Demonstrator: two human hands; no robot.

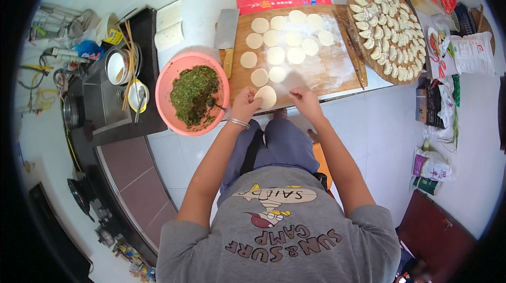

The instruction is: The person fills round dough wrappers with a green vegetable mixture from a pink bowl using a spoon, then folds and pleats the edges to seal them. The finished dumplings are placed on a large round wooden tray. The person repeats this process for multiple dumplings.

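Observation:
My left hand (pixel 247 102) pinches the edge of a round dumpling wrapper (pixel 267 98) at the near edge of a floured wooden board (pixel 337 74). Just right of it, my right hand (pixel 308 103) has its fingertips pressed together; whatever they hold, if anything, is too small to make out. Several more flat wrappers (pixel 275 55) lie across the board. Left of my left hand stands a pink bowl (pixel 164 91) of chopped green filling (pixel 192 93), with a dark utensil handle sticking out toward my wrist.
A cleaver (pixel 227 30) lies along the board's left edge. Thin wooden sticks (pixel 350 51) rest at its right side. Farther right, a round wooden tray (pixel 391 78) carries rows of folded dumplings (pixel 387 30). On the left are a small white bowl (pixel 117 66) and chopsticks (pixel 129 53) beside a sink.

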